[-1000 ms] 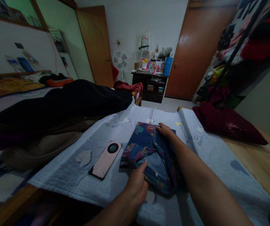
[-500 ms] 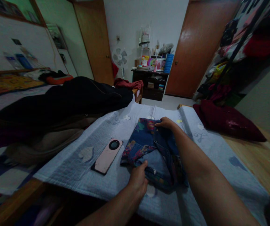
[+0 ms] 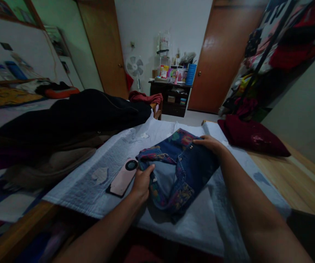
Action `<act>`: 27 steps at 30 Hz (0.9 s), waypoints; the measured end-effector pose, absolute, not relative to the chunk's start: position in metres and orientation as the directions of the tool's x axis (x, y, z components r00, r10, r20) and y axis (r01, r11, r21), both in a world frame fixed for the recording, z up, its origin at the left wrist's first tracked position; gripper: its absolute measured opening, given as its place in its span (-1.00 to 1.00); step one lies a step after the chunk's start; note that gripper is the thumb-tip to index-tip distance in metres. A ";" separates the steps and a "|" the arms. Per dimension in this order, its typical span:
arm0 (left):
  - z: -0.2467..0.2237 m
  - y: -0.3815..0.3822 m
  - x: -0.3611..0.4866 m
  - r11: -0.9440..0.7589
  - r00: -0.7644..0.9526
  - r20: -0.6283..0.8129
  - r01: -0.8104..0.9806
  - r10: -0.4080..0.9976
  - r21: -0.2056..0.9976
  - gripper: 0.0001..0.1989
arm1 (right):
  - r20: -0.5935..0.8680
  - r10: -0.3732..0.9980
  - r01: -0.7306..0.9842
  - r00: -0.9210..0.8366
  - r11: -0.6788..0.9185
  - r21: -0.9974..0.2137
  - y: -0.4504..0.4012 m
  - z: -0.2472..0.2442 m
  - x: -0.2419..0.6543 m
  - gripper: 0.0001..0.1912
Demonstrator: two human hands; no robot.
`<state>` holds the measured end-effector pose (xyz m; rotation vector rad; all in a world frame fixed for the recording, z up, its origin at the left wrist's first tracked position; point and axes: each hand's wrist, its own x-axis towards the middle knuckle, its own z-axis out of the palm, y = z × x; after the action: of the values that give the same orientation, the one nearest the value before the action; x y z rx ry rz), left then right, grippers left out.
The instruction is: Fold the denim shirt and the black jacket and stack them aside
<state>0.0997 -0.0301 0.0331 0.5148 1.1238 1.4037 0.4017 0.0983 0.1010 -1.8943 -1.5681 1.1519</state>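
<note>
A blue denim garment with a flowery print and small metal buttons lies over the sheet, its wide opening towards me and the paler inside showing. Whether it is a skirt or shorts I cannot tell. My left hand is closed on the near left edge of that opening, thumb on top. At the far right edge, by the upper button, my right hand pinches the cloth; some of its fingers are hidden. Just left of my left hand lies a pink phone with a round black camera ring.
A pale blue quilted sheet covers the surface. Dark clothes are heaped on the left, and a maroon cushion rests on wooden boards at the right. A fan and a dark cabinet stand farther back.
The garment has turned, its opening swinging left and its lower part bunching up. My left hand has moved left and up with the edge, close to the phone. My right hand still grips the far edge.
</note>
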 end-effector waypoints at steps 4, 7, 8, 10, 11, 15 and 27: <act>0.048 0.001 0.079 0.207 -0.145 -0.273 -0.359 0.951 0.910 -0.79 | -0.380 0.925 0.368 0.018 -0.360 -0.858 0.059 0.095 0.411 -0.53; 0.059 0.027 0.071 0.230 -0.055 -0.255 -0.287 0.965 0.930 -0.81 | -0.376 0.925 0.268 0.053 -0.376 -0.887 0.030 0.087 0.410 -0.57; 0.062 0.036 0.068 0.241 -0.019 -0.255 -0.262 0.967 0.935 -0.81 | -0.369 0.927 0.251 0.068 -0.374 -0.893 0.021 0.084 0.408 -0.60; 0.070 0.054 0.065 0.285 0.068 -0.277 -0.180 0.958 0.941 -0.81 | -0.344 0.929 0.236 0.137 -0.367 -0.900 0.003 0.078 0.402 -0.64; 0.074 0.063 0.063 0.304 0.110 -0.291 -0.126 0.950 0.944 -0.80 | -0.330 0.927 0.221 0.177 -0.365 -0.905 -0.006 0.074 0.398 -0.66; 0.083 0.100 0.060 0.322 0.248 -0.336 0.095 0.909 0.942 -0.76 | -0.275 0.913 0.118 0.301 -0.322 -0.939 -0.034 0.049 0.383 -0.56; 0.035 0.138 0.058 0.526 0.310 -0.649 0.395 0.695 0.753 -0.66 | -0.184 0.929 0.439 0.321 -0.318 -0.840 -0.042 0.007 0.392 -0.57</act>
<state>0.0575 0.1375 0.0351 1.0718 1.3051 0.2586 0.3919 -0.0420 0.0066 -1.8979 -1.2084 0.9030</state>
